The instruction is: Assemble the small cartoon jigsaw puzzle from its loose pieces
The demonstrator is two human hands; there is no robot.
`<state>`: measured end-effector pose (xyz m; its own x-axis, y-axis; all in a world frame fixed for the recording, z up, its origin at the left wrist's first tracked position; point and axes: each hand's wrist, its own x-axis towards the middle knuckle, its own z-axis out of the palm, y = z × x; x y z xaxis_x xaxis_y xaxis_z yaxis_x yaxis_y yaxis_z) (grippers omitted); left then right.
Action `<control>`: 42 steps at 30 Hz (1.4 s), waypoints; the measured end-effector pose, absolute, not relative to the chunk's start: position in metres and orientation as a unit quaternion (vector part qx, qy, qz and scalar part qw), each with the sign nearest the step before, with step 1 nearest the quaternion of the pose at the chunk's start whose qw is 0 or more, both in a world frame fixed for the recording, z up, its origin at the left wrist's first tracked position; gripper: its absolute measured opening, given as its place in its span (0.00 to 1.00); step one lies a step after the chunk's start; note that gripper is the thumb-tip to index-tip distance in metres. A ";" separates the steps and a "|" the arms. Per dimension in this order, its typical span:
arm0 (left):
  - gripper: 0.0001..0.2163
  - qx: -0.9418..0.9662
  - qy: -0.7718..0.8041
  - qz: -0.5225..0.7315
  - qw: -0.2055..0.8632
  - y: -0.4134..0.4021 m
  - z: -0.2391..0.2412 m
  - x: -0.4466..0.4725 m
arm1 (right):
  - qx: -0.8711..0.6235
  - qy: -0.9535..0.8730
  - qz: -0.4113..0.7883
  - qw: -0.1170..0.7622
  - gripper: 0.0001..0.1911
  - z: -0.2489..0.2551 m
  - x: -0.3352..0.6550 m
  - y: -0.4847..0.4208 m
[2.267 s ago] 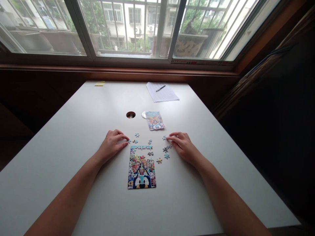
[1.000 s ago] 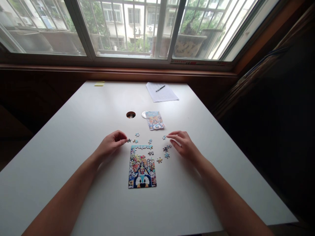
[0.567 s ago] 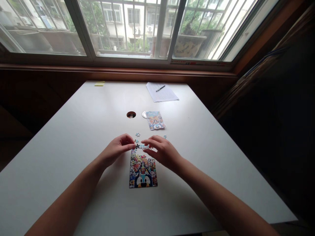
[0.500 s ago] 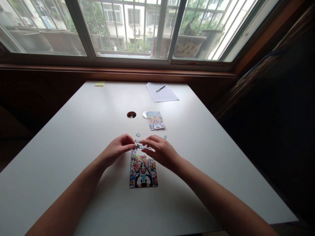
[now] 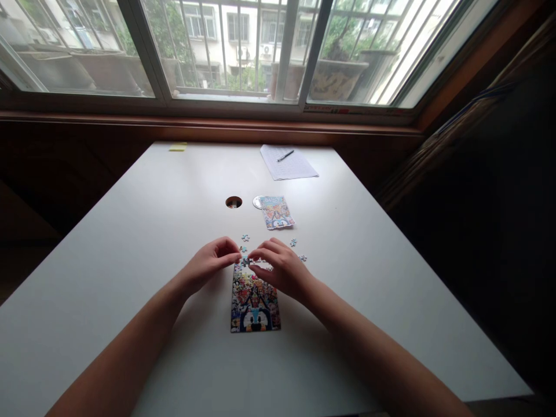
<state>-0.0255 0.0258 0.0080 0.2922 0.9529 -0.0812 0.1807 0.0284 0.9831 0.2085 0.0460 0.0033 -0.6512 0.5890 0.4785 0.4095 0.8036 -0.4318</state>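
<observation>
A small dark-backed puzzle piece [image 5: 246, 262] is between my two hands, just above the top edge of a jigsaw puzzle [image 5: 256, 304]. My left hand [image 5: 215, 255] pinches its left side with thumb and forefinger. From the other side, the curled thumb and forefinger of my right hand [image 5: 280, 263] close on its right edge. The joined part of the puzzle, with a blue cartoon dog's face at the bottom, lies flat below the hands. Its upper right part is partly hidden by my right hand. Loose puzzle pieces [image 5: 245, 237] lie just beyond the hands.
More loose pieces [image 5: 293, 242] lie right of my right hand. Farther back are a picture card [image 5: 278, 212] overlapping a round silver disc [image 5: 257, 202], a hole [image 5: 233, 202] in the white table [image 5: 108, 260], papers [image 5: 291, 168] with a pen [image 5: 285, 156], and yellow notes [image 5: 178, 147].
My right thumb and forefinger have drawn together onto the puzzle piece, which has turned slightly. My left hand keeps its pinch. The whole view has shifted a little.
</observation>
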 end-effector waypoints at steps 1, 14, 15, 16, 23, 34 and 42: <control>0.10 0.605 0.490 0.362 0.514 0.026 0.009 -0.028 | -0.288 -0.897 0.144 0.303 0.05 0.003 0.209 0.046; 0.07 0.762 0.494 0.307 0.284 0.038 -0.007 -0.044 | -0.391 -0.891 0.138 0.185 0.06 0.004 0.202 0.042; 0.07 0.768 0.489 0.306 0.279 0.038 -0.008 -0.044 | -0.393 -0.891 0.137 0.184 0.06 0.003 0.201 0.043; 0.07 0.772 0.485 0.305 0.276 0.038 -0.009 -0.044 | -0.394 -0.890 0.137 0.183 0.06 0.002 0.201 0.043; 0.06 0.788 0.474 0.294 0.260 0.037 -0.008 -0.041 | -0.398 -0.887 0.137 0.190 0.06 0.003 0.200 0.042; 0.06 0.834 0.426 0.288 0.198 0.040 -0.018 -0.042 | -0.427 -0.877 0.110 0.193 0.06 -0.006 0.197 0.038; 0.07 0.847 0.419 0.273 0.182 0.040 -0.019 -0.043 | -0.446 -0.866 0.112 0.195 0.07 -0.008 0.193 0.035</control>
